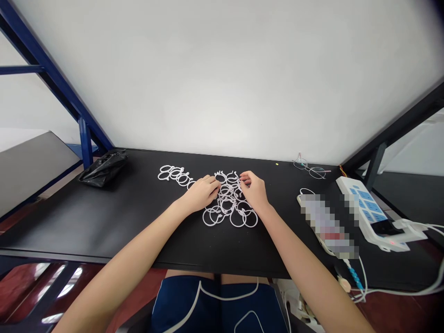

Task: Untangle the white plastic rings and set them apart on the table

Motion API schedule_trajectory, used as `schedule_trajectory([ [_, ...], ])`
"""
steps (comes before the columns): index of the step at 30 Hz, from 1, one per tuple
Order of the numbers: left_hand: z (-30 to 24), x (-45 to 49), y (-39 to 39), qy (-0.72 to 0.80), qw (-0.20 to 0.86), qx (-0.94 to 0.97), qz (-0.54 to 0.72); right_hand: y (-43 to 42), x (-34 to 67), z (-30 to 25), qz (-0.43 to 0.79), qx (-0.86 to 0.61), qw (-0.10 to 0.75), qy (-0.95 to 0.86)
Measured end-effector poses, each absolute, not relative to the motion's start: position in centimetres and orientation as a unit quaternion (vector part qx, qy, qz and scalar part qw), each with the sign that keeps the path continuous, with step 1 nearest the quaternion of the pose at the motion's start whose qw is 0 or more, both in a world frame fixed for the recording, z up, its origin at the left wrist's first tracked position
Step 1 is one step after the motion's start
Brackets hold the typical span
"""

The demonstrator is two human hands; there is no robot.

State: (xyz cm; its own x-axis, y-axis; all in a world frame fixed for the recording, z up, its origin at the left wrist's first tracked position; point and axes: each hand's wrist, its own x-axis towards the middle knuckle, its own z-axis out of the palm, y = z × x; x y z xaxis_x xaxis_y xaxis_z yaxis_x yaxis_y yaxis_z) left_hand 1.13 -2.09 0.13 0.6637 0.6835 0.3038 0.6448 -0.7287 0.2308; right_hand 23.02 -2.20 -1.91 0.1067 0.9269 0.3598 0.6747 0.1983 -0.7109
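Left hand [203,192] and right hand [255,189] sit fingers-curled on the white ring pile [229,210] at frame centre, grip unclear to me; tangled rings could snag, dragging neighbours across the black table [104,222].

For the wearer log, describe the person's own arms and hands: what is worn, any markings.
The left hand and right hand are bare: no gloves, finger jewellery or markings that I can make out. Both arms are uncovered down to the frame edge, with no sleeves, watch or bands visible.
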Motion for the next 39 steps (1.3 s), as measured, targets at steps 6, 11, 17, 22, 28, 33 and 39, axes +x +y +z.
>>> schedule_trajectory([
  [6, 0.20, 1.14, -2.12, 0.364, 0.050, 0.913, 0.179, -2.13, 23.52, -1.36, 0.152, -0.617, 0.419, -0.648],
  [11, 0.20, 1.18, -2.22, 0.366, 0.048, 0.913, 0.177, -2.10, 23.58, -1.32, 0.156, -0.621, 0.407, -0.652],
  [17, 0.32, 1.18, -2.20, 0.364, 0.047, 0.914, 0.171, -2.16, 23.52, -1.43, 0.146, -0.618, 0.403, -0.660],
  [22, 0.48, 1.21, -2.23, 0.367, 0.052, 0.913, 0.172, -2.19, 23.49, -1.53, 0.137, -0.611, 0.403, -0.668],
  [28, 0.51, 1.21, -2.27, 0.367, 0.052, 0.913, 0.169, -2.17, 23.44, -1.61, 0.133, -0.610, 0.402, -0.670],
  [33, 0.48, 1.21, -2.24, 0.366, 0.054, 0.913, 0.172, -2.18, 23.37, -1.64, 0.129, -0.602, 0.409, -0.674],
  [39, 0.35, 1.17, -2.21, 0.366, 0.052, 0.913, 0.174, -2.22, 23.30, -1.49, 0.115, -0.592, 0.424, -0.675],
])
